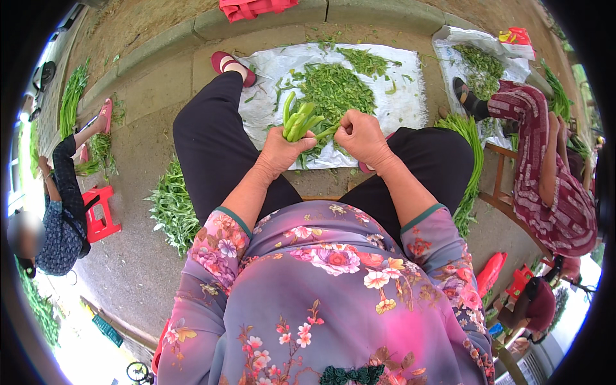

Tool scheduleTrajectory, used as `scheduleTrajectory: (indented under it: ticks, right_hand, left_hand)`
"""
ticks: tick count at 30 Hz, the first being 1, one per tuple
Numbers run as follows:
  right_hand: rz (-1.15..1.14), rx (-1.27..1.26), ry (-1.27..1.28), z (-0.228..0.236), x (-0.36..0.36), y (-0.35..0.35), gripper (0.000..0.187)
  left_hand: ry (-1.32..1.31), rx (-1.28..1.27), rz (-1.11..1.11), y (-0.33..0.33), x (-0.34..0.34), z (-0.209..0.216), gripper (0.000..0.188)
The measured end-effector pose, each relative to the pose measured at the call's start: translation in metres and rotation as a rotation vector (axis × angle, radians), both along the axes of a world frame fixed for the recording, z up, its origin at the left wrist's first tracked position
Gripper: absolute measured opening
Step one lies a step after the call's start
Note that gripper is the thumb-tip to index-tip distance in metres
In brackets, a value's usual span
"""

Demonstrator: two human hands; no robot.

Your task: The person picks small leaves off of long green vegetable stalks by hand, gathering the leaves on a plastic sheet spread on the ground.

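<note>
My left hand (280,151) is closed round a small bundle of thick green vegetable stalks (299,122), their pale ends pointing up and away from me. Beside it, my right hand (363,138) is closed, thumb and finger pinching a thin green stalk (328,131) that stretches between the two hands. Both hands are over the near part of a white plastic sheet (404,96) on the ground between my feet. A heap of loose green leaves (338,92) covers the middle of that sheet.
Leafy greens (174,206) lie left of my leg; long green stalks (471,154) lie along my right. Seated people work at both sides, one by a red stool (101,215), another near a second leaf-strewn sheet (449,48). A kerb (224,22) runs across the far side.
</note>
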State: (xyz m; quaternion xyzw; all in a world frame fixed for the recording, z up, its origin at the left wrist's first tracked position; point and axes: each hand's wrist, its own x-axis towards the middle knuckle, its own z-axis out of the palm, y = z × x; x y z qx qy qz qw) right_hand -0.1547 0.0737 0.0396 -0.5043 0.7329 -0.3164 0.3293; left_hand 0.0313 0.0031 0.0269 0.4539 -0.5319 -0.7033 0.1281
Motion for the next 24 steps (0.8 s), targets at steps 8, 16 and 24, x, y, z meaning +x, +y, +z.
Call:
scheduleTrajectory:
  ticks: [8, 16, 24]
  right_hand:
    - [0.141, -0.188, 0.137, -0.003, -0.003, 0.004, 0.01]
    - [0.275, -0.226, 0.269, -0.002, -0.005, 0.008, 0.01]
    - [0.19, -0.276, 0.375, 0.009, -0.036, 0.007, 0.009]
  left_hand:
    - [0.031, 0.033, -0.039, -0.004, 0.001, 0.001, 0.016]
    - [0.016, 0.049, -0.082, -0.003, 0.003, -0.002, 0.016]
    - [0.034, 0.142, 0.033, -0.012, 0.013, -0.001, 0.016]
